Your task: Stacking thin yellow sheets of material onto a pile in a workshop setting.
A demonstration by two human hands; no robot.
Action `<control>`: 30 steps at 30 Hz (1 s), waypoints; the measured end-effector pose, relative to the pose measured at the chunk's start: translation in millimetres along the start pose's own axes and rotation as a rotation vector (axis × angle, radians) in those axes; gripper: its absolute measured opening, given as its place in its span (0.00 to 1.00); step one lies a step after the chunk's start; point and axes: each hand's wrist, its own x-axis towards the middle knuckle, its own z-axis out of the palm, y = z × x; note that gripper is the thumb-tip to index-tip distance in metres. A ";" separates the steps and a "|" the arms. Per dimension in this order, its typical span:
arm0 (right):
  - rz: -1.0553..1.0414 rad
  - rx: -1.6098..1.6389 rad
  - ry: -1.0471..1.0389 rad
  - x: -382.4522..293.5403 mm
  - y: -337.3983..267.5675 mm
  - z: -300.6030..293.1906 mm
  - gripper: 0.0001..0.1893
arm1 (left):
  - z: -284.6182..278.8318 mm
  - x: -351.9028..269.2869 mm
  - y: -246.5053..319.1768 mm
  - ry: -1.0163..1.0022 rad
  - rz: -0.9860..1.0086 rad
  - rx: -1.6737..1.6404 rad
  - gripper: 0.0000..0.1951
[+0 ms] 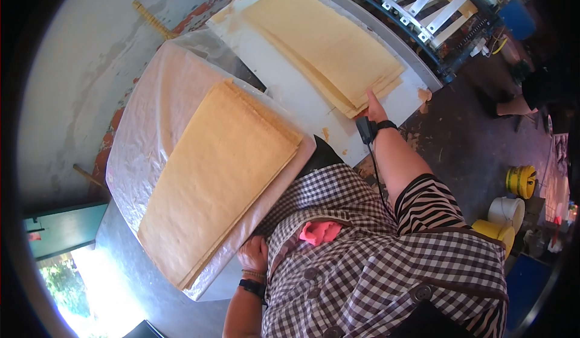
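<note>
My right hand [375,108] is at the near corner of a stack of thin tan sheets [326,43], thumb on top and fingers beneath. Some of the sheet edges fan apart there. This stack lies on a white board [290,79]. Closer to me, a second stack of tan sheets [222,175] rests on a plastic-wrapped slab [149,111]. My left hand [253,253] is curled into a loose fist between that slab and my checked apron [326,283]; nothing shows in it, though its palm is hidden.
A metal-slatted machine [417,7] stands beyond the board. Yellow [520,181] and white buckets [506,213] sit on the dark floor at right. Another person's arm [516,106] shows at far right. A stained wall [86,75] runs along the left.
</note>
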 end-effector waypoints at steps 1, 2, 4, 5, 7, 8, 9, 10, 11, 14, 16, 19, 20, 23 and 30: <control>0.000 0.004 0.001 14.9 -1.6 -11.8 0.34 | -0.8 1.9 1.3 0.001 0.014 0.012 0.03; -0.047 -0.068 -0.033 28.4 -6.3 -25.0 0.33 | -1.8 3.6 2.6 0.000 0.029 0.025 0.03; -0.095 -0.140 -0.059 64.4 2.1 -52.0 0.31 | -3.3 3.7 -1.1 -0.042 0.025 0.047 0.04; -0.096 -0.278 0.005 81.7 4.1 -71.3 0.30 | 0.1 8.7 -1.6 -0.084 0.034 0.056 0.05; -0.061 -0.420 0.045 79.8 23.2 -67.0 0.29 | -15.8 15.0 8.0 -0.187 -0.086 0.062 0.07; -0.009 -0.303 0.014 46.8 36.9 -40.8 0.27 | -28.2 16.8 10.1 -0.361 -0.203 0.027 0.08; 0.027 -0.182 -0.006 2.8 37.8 -11.5 0.25 | -44.0 25.6 18.4 -0.533 -0.305 -0.014 0.10; -0.009 -0.019 0.036 -41.6 33.4 9.6 0.22 | -65.8 45.9 41.2 -0.626 -0.270 0.011 0.10; -0.010 -0.012 0.047 -49.2 37.4 2.0 0.22 | -77.6 67.3 63.3 -0.504 -0.171 -0.002 0.10; 0.074 0.005 0.076 -61.0 43.5 -31.5 0.25 | -77.2 141.6 135.0 -0.207 0.055 -0.151 0.10; 0.106 0.017 0.071 -62.8 53.1 -31.1 0.25 | -45.2 183.5 153.6 -0.418 -0.088 -0.652 0.13; 0.136 0.066 0.004 -68.8 70.1 -21.0 0.25 | 25.0 239.5 166.9 -0.585 -0.447 -1.101 0.19; 0.130 0.102 -0.054 -70.6 68.1 -20.7 0.25 | 49.5 255.2 170.5 -0.594 -0.501 -1.179 0.23; 0.119 0.068 -0.059 -92.2 67.3 -7.6 0.26 | 85.0 282.7 182.1 -0.610 -0.541 -1.132 0.26; 0.141 0.069 -0.088 -120.2 68.0 -6.7 0.26 | 124.1 301.7 181.3 -0.627 -0.763 -0.802 0.17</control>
